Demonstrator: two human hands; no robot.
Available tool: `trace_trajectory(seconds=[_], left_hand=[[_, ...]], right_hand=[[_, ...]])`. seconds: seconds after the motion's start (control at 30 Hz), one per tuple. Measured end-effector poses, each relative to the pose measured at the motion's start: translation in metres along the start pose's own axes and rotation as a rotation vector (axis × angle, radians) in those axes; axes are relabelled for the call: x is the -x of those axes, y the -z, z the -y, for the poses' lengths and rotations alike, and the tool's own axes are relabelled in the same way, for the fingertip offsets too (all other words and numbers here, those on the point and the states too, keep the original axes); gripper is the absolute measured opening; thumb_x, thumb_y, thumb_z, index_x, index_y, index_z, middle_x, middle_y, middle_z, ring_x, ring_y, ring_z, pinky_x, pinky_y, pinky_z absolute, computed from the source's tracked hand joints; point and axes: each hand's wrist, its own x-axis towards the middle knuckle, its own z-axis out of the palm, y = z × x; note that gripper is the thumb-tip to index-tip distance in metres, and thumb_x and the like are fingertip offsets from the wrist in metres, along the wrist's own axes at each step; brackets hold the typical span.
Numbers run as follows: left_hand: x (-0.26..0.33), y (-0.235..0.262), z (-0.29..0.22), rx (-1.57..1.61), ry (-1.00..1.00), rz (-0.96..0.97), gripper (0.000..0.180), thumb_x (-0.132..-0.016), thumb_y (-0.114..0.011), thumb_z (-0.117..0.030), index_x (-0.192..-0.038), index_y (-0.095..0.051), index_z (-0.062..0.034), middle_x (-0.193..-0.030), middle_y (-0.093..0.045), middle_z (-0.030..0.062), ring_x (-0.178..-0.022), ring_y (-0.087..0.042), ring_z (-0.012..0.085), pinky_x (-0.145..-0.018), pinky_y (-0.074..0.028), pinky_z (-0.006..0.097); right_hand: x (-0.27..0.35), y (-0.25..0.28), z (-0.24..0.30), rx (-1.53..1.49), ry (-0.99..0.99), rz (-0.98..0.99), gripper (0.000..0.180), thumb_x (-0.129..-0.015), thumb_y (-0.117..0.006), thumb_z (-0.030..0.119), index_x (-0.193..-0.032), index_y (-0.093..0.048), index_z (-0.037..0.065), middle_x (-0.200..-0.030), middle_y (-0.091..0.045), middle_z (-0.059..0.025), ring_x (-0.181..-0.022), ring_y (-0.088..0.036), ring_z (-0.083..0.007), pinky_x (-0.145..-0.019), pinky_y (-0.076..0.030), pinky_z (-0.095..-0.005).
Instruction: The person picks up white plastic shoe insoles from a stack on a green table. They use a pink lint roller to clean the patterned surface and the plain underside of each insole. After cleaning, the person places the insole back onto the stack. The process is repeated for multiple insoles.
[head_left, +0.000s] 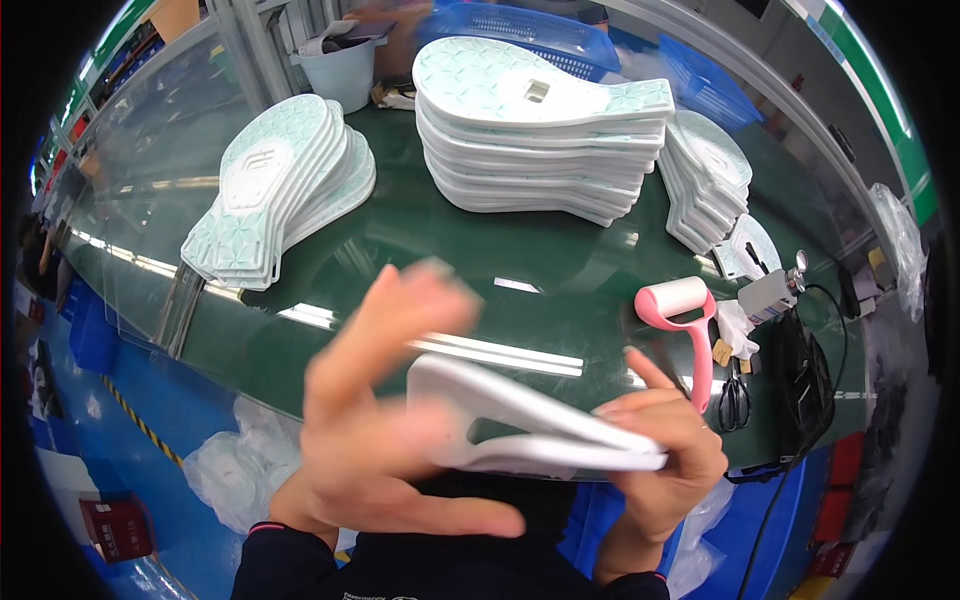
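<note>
both hands, left hand (385,420) blurred and right hand (660,450), have fingers grasping a white shoe sole (530,425) above the tabletop (420,250) near edge; bare green surface lies beyond, before the central sole stack (540,130); behind that, a blue basket (530,30).

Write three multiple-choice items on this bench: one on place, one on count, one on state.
1. Where does the pink lint roller lie?
A. right of the hands
B. on the left sole stack
C. in the white bucket

2. How many sole stacks stand on the green table?
A. one
B. three
C. six

3. What do the hands do with the white sole?
A. leave it flat on the table
B. hold it up, off the table
C. drop it in the blue crate

Key: 1 A, it lies on the table near the right hand. 2 B, left, middle, right. 3 B, left hand and right hand grip it.
</note>
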Motion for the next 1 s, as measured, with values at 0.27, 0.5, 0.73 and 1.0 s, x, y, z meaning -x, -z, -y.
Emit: trace_trajectory(seconds=[0.27, 0.5, 0.73, 1.0], left_hand=[[0.021, -0.006, -0.002, 0.352, 0.398, 0.03, 0.091, -0.055, -0.083, -0.013, -0.128, -0.03, 0.0002, -0.119, -0.052, 0.0181, -0.118, -0.044, 0.0278, -0.103, -0.017, 0.051], [0.012, -0.002, -0.011, 0.199, 0.33, 0.061, 0.035, -0.065, -0.075, -0.015, -0.098, -0.064, -0.0101, -0.101, -0.064, -0.0006, -0.112, -0.05, 0.0242, -0.104, -0.012, 0.052], [0.01, 0.003, -0.015, -0.076, 0.113, 0.183, 0.021, -0.068, -0.073, -0.022, -0.086, -0.064, -0.0153, -0.084, -0.067, -0.0036, -0.11, -0.049, 0.026, -0.102, -0.017, 0.059], [0.012, 0.002, -0.016, -0.093, 0.127, 0.174, 0.019, -0.068, -0.073, -0.022, -0.084, -0.065, -0.0157, -0.083, -0.066, -0.0046, -0.108, -0.051, 0.0249, -0.102, -0.018, 0.059]], right_hand=[[0.021, -0.009, -0.008, -0.509, -0.255, -0.489, 0.028, -0.069, -0.074, 0.016, -0.081, -0.053, 0.002, -0.072, -0.056, -0.006, -0.081, -0.059, -0.0214, -0.095, -0.033, -0.0587], [0.037, 0.002, -0.033, -0.378, -0.259, -0.246, 0.025, -0.068, -0.073, 0.008, -0.087, -0.059, 0.002, -0.079, -0.062, -0.0093, -0.098, -0.056, -0.0286, -0.096, -0.031, -0.0592], [0.035, 0.0, -0.047, -0.293, -0.225, -0.097, 0.022, -0.064, -0.07, 0.001, -0.085, -0.065, 0.004, -0.082, -0.066, -0.0088, -0.108, -0.052, -0.0308, -0.101, -0.027, -0.0517], [0.036, 0.006, -0.047, -0.247, -0.231, -0.088, 0.022, -0.063, -0.071, 0.002, -0.085, -0.067, 0.004, -0.08, -0.067, -0.0089, -0.109, -0.051, -0.0315, -0.101, -0.028, -0.0497]])
